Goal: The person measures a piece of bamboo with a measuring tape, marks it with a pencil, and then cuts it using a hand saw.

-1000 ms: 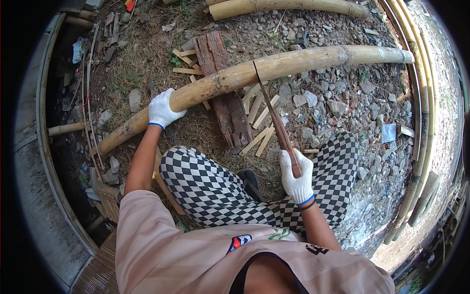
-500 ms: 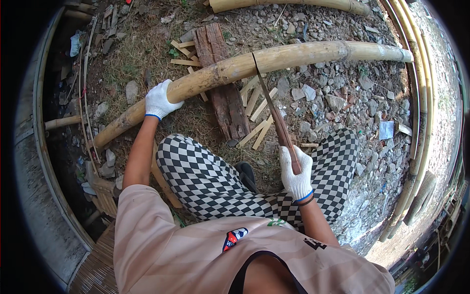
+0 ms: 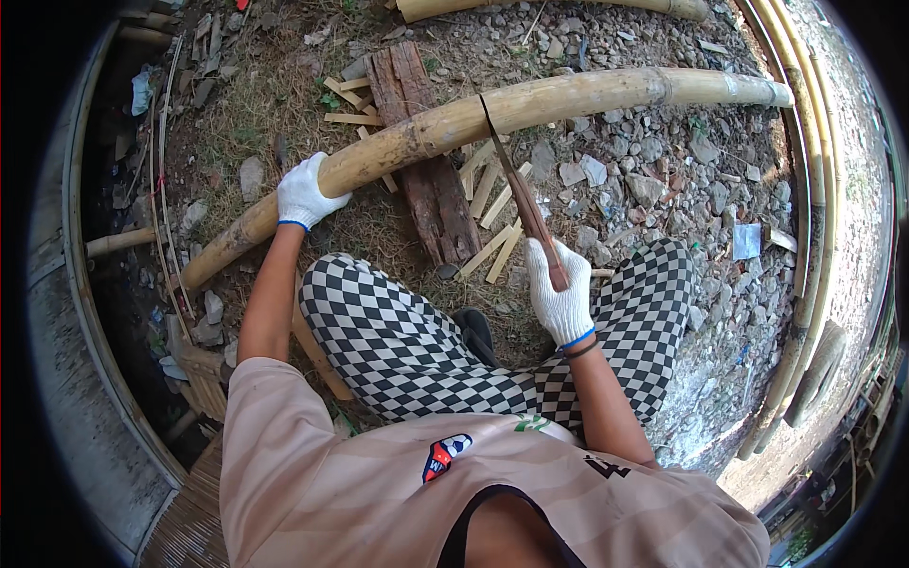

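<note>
A thick yellow bamboo pole [image 3: 568,97] lies across in front of me, resting on a weathered reddish-brown wood block [image 3: 437,213]. My left hand [image 3: 311,192], in a white knit glove with a blue cuff, is closed around the pole left of the block. In my right hand [image 3: 559,293], gloved the same way, is the handle of a handsaw [image 3: 530,204]. The saw's narrow dark blade reaches up to the pole and sits in a cut right of the block. The far end of the blade is hidden by the bamboo.
Several thin wood strips [image 3: 490,192] lie beside and behind the block. Rubble and stones [image 3: 649,189] cover the ground to the right. Long bamboo poles [image 3: 819,218] run along the right side, and another bamboo pole [image 3: 549,8] lies at the far edge. A dark ditch borders the left.
My right hand has pushed the saw forward and slightly left, so less blade shows on my side of the pole. My left hand keeps its hold on the bamboo.
</note>
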Demonstrator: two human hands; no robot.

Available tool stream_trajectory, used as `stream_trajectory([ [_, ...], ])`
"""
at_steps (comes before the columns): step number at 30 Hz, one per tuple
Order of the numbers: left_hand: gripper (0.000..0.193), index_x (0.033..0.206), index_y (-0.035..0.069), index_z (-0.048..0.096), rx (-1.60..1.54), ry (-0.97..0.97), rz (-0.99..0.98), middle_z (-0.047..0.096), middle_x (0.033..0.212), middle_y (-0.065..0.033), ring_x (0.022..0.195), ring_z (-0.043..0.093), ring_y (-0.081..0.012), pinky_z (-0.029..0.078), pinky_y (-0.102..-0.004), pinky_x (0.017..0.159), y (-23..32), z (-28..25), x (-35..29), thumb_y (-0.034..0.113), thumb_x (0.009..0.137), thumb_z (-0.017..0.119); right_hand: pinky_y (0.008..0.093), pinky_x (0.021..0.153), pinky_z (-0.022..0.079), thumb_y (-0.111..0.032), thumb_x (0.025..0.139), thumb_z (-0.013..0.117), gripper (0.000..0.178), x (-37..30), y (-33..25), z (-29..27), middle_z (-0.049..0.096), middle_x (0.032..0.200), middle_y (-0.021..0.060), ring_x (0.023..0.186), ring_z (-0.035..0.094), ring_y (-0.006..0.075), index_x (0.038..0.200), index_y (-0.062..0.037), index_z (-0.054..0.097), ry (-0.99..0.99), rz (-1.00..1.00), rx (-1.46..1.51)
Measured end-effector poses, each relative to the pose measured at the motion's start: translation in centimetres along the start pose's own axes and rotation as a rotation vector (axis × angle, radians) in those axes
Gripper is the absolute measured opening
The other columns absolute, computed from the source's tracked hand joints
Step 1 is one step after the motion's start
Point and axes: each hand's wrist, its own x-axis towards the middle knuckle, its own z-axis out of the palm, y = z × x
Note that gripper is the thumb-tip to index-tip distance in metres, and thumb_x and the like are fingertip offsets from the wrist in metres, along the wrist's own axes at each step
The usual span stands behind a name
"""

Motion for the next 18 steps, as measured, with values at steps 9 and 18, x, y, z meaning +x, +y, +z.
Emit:
stream_trajectory([
  [9, 0.073, 0.123, 0.017, 0.066, 0.009, -0.027, -0.017, 0.074, 0.104, -0.0131, 0.097, 0.073, -0.0348, 0.059, -0.0482, 0.087, 0.3, 0.1, 0.1, 0.054, 0.064, 0.09, 0.0362, 0.056, 0.049, -0.026, 0.104, 0.068, 0.028, -0.5, 1.1, 0.1, 0.061, 0.062, 0.0126, 0.056, 0.064, 0.0204, 0.093, -0.001, 0.07, -0.05, -0.029, -0.027],
  [18, 0.069, 0.118, 0.017, 0.066, -0.032, 0.004, 0.046, 0.073, 0.105, -0.0132, 0.097, 0.072, -0.0361, 0.058, -0.0485, 0.086, 3.1, 1.6, 2.7, 0.053, 0.065, 0.09, 0.0367, 0.055, 0.045, -0.037, 0.104, 0.068, 0.046, 9.4, 2.2, 2.4, 0.055, 0.059, 0.0147, 0.056, 0.044, 0.0174, 0.084, 0.0047, 0.067, 0.05, -0.08, 0.009],
])
